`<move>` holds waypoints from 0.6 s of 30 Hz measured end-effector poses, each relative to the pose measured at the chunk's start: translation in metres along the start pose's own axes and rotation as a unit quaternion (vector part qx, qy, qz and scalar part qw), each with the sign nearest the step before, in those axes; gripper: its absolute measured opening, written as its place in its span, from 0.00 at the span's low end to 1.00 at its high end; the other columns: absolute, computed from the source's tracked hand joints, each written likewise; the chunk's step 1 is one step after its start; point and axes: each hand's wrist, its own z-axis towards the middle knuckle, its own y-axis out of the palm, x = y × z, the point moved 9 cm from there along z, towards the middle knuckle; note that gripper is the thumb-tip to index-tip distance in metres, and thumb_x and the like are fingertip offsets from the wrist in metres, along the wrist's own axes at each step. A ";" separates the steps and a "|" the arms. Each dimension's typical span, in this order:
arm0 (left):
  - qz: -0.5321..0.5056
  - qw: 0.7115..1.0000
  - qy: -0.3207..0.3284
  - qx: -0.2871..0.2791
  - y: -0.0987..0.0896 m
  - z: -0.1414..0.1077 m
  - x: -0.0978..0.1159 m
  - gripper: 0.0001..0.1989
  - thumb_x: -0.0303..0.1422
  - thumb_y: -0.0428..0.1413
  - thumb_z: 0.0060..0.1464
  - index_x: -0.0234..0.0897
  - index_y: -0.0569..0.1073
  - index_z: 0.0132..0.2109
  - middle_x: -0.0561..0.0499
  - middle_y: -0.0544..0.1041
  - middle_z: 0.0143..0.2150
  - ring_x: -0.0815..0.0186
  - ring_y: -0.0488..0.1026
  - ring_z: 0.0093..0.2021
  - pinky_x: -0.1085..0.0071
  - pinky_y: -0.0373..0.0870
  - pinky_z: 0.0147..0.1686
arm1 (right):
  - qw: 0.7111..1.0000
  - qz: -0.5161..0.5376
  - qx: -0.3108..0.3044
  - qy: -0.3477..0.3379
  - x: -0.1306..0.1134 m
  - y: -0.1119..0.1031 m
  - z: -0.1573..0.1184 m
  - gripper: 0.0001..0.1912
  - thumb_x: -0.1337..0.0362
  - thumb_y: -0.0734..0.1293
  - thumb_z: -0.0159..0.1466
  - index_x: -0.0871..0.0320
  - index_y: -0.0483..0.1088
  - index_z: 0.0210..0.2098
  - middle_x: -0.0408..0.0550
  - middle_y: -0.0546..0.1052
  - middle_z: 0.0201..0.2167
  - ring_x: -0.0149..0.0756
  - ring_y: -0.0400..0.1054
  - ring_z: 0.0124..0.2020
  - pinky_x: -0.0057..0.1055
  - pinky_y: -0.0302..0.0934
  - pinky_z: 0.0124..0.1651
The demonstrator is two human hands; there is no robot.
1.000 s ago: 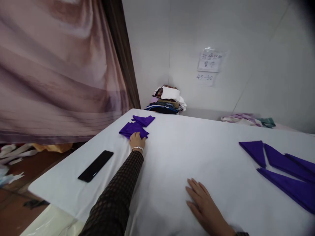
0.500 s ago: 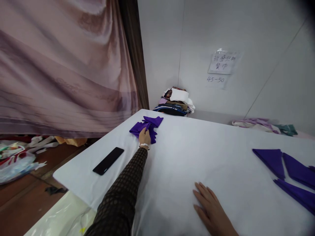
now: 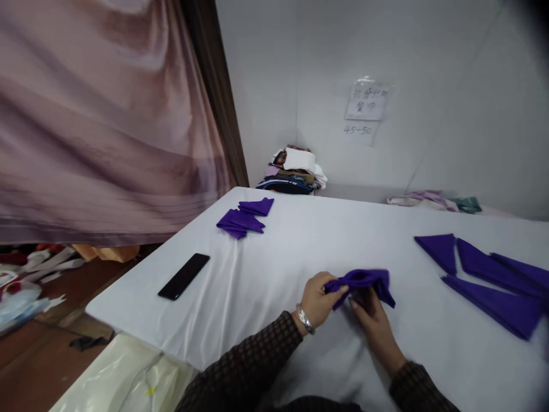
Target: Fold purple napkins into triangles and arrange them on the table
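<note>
Just above the table's near middle, both hands are on one folded purple cloth napkin (image 3: 362,279). My left hand (image 3: 318,302), with a silver bracelet at the wrist, pinches its left end between thumb and fingers. Under the right part is my right hand (image 3: 374,320), gripping the cloth from below; some of its fingertips are hidden behind the fabric. Near the far left corner lie more folded purple napkins (image 3: 242,222), loosely bunched. Several purple napkins folded into pointed triangles (image 3: 493,303) rest flat at the right side.
The white-covered table (image 3: 300,234) fills the middle. A black phone (image 3: 184,276) lies near its left edge. Stacked clothes (image 3: 291,171) stand behind the far edge, below a handwritten sign (image 3: 365,102). A pinkish curtain (image 3: 107,126) hangs at left, above bags (image 3: 21,303) on the floor.
My left hand has taken a napkin from the far left bunch and brought it back to the near middle. The right hand, flat on the table before, now grips this napkin too.
</note>
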 end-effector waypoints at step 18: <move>-0.038 0.977 -0.028 -0.208 0.054 -0.045 0.007 0.08 0.36 0.57 0.52 0.37 0.75 0.29 0.52 0.72 0.29 0.68 0.68 0.31 0.72 0.65 0.33 | 0.982 0.120 0.059 0.134 -0.020 -0.040 -0.016 0.17 0.52 0.70 0.53 0.61 0.75 0.33 0.48 0.78 0.29 0.39 0.70 0.32 0.36 0.65 0.40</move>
